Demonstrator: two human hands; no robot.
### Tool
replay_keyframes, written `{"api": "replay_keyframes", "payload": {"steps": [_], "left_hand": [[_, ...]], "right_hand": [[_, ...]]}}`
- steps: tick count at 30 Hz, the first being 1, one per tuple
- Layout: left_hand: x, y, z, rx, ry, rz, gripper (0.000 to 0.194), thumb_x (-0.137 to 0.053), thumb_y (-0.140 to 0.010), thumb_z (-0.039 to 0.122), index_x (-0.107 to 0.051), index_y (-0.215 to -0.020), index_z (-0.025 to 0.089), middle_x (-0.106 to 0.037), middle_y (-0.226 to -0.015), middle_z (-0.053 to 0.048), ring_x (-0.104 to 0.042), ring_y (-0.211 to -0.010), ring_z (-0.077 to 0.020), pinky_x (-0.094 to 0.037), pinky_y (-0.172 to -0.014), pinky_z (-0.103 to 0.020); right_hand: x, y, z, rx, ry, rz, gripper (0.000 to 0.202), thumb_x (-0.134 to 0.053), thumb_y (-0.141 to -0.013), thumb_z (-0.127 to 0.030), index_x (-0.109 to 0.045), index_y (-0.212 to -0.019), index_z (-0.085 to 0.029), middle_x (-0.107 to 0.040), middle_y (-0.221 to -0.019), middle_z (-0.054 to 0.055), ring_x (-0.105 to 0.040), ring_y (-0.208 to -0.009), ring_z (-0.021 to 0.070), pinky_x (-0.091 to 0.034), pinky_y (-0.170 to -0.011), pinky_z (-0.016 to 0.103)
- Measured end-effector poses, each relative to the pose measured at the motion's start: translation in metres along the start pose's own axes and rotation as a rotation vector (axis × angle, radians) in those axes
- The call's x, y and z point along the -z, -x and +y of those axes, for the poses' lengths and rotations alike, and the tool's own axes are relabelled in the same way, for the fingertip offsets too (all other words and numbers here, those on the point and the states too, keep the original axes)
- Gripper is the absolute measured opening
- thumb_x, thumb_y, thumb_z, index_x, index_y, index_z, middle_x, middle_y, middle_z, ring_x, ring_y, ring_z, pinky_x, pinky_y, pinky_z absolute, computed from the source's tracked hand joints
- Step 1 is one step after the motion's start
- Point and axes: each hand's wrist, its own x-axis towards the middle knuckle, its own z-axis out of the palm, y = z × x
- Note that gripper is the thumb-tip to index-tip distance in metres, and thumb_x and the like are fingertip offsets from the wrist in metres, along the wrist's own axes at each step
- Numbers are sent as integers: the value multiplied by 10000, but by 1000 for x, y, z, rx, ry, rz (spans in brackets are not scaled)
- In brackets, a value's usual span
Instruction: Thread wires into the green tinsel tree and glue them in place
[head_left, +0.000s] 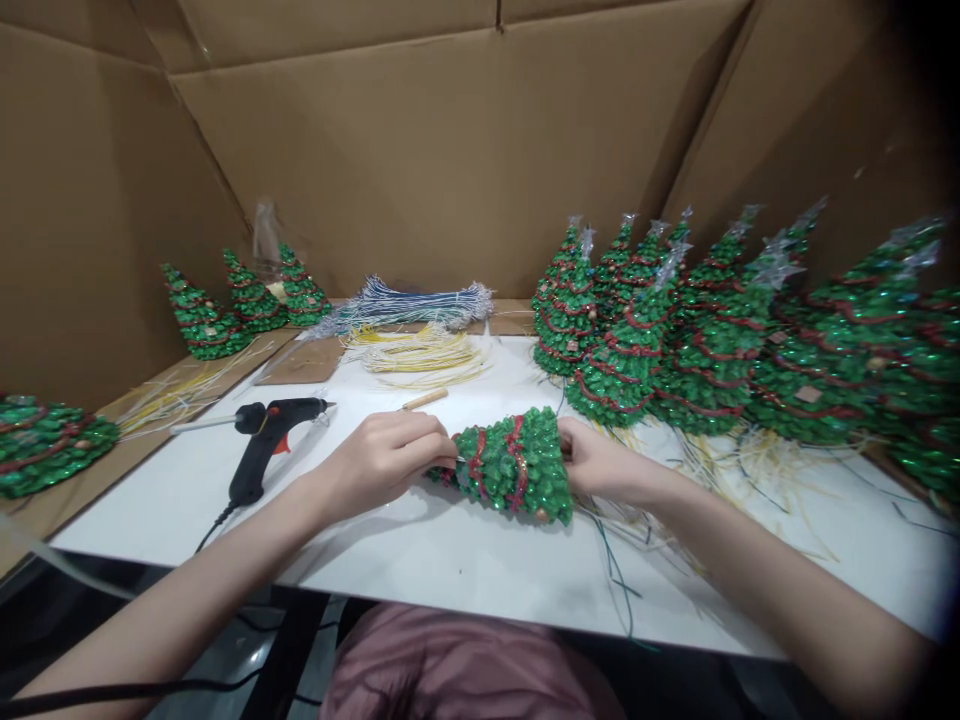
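A small green Christmas tree (517, 465) with red garlands lies on its side above the white table, its narrow end pointing left. My left hand (397, 455) is closed around the narrow end, fingers pinched together and the tip hidden beneath them. At the wide base is my right hand (596, 460), its fingers curled against or into the underside and partly hidden by the tree. Thin green and pale wires (616, 570) trail from the base down over the table near my right wrist.
A black glue gun (262, 445) lies left of my left hand. Behind are a wooden stick (426, 399), yellow wires (420, 355) and a blue-white wire bundle (427, 303). Several star-topped trees (622, 370) crowd the right; other trees (206, 315) stand left. Cardboard walls (450, 160) surround the table (420, 570).
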Motion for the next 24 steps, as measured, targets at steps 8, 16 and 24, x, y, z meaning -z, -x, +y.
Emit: {"api": "replay_keyframes", "payload": {"steps": [8,16,24], "left_hand": [[-2,1,4,32,45,13,81,-516,-875,99,-586,-885,139,-635,-755,-42,-593,-694,-109,-485,-643,-216],[-2,0,3,-1,-41,26,101,-494,-896,132,-592,-881,150,-624,-754,-38,-568,-685,-115,-459,-636,-229],[-7,-1,-1,-86,-157,-15,214,-369,-938,129,-552,-830,152,-614,-724,-37,-524,-648,-124,-432,-626,-251]], "right_hand": [[-2,1,-13,6,-73,-101,349,-594,-659,-114,-629,-1006,-130,-719,-790,20,-656,-614,166,-533,-578,262],[-6,-2,-12,58,-96,-40,459,-579,-570,-60,-605,-1024,-125,-715,-900,56,-667,-788,216,-523,-577,253],[-8,-2,-18,62,-72,-33,402,-650,-584,-100,-611,-982,-131,-707,-900,66,-647,-861,239,-535,-641,282]]}}
